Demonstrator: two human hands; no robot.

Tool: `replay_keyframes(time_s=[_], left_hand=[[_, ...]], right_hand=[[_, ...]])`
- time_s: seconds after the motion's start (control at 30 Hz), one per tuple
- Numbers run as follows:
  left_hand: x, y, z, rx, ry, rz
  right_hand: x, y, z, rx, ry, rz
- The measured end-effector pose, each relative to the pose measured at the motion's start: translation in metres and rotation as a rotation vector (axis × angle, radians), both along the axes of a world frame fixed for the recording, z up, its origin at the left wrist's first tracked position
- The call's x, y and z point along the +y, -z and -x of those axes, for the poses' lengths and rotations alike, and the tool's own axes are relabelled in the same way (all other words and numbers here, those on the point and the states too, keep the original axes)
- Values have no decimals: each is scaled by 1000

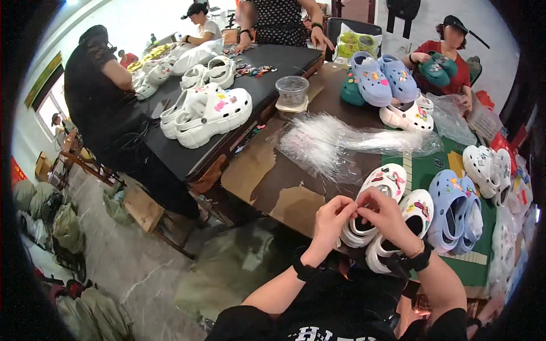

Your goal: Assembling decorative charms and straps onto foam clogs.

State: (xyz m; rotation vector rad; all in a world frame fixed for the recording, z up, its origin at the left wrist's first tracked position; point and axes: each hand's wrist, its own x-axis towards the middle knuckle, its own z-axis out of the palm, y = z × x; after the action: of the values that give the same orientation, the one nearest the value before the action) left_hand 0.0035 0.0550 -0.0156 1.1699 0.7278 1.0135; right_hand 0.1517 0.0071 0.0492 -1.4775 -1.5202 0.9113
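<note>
Both my hands meet fingertip to fingertip above a pair of white clogs. My left hand pinches with thumb and forefinger; my right hand is pinched against it. Whatever lies between the fingertips is too small or hidden to make out. Below them, the left white clog carries colourful charms on its toe and is partly covered by my hands. The right white clog, also decorated, stands close beside it, its heel nearer to me. A pale blue pair of clogs is just right of these.
A clear bag of thin white plastic strands lies ahead, near a round clear tub. More blue clogs and white clogs stand around the table. Co-workers sit or stand beyond; a black table holds further white clogs.
</note>
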Motion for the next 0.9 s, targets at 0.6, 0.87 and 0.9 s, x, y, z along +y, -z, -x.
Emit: replay_keyframes(time_s=[0.6,0.87,0.9], left_hand=[[-8,0,3,41,-15,-92],[-9,-3,0,157,-88,-257],[-9,-1,-1,169,-98,-278]], right_hand=[[0,8,-4,115,96,-3],[-1,7,-4,154,115,18],[-1,7,-4,159,117,17]])
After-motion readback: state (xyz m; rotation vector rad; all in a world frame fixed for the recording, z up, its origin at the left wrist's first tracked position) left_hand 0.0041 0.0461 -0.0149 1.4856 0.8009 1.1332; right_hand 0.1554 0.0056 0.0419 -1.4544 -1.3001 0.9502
